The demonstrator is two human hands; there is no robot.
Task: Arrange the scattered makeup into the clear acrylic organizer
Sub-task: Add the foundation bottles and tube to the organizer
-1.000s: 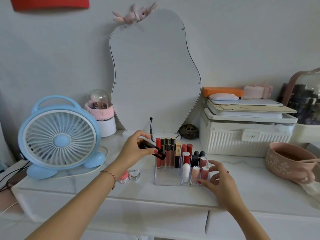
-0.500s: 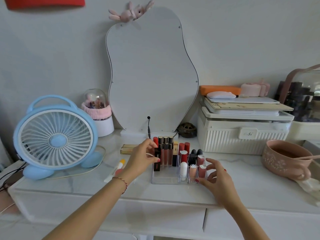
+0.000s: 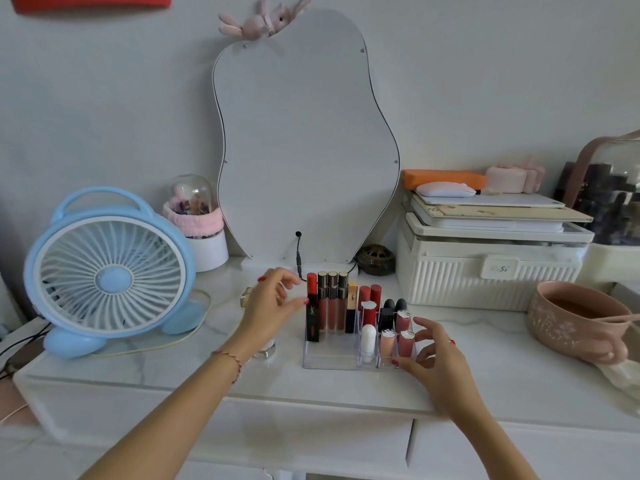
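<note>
My clear acrylic organizer (image 3: 332, 360) sits mid-table, bare marble in front toward the edge. My left hand (image 3: 268, 303) hovers loosely spread just left of the black lip-gloss tube (image 3: 312, 318), its logo unreadable, standing in the organizer; my right hand (image 3: 434, 358), fingers spread, touches the organizer's right side.

Clear organizer (image 3: 332, 362) — upright lipsticks (image 3: 332, 303) inside

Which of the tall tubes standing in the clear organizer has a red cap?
The black tube with the red cap, leftmost in the clear acrylic organizer; the three tubes beside it have black-and-gold caps.
</note>
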